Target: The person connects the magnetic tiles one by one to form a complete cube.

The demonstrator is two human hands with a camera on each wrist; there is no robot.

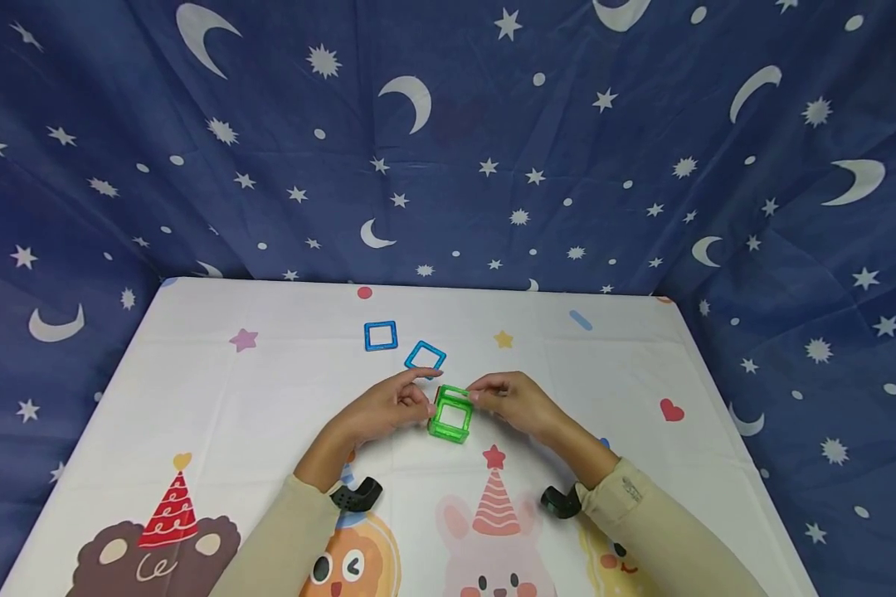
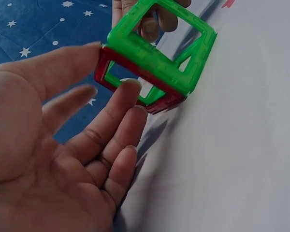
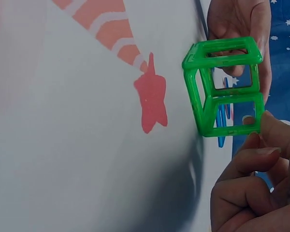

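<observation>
Green bars formed the hollow box [image 1: 449, 433] between your left grip [image 1: 381, 408] and right grip [image 1: 518, 402], just below the middle of the head view, on or barely above the desk [image 1: 306, 356]; a red frame [image 2: 159, 83] made its left side. Steadying it well called for light, even pressure along the edges and square corners, since a hard squeeze could have folded a joint. It also paid to keep your left forefinger off the nearer blue frame [image 1: 414, 352], just above the box in that view. Your right grip was nearly closed, thumb and finger pinching a green bar. Your left grip was loosely spread, thumb tip touching a corner by the red frame, clasping nothing.
</observation>
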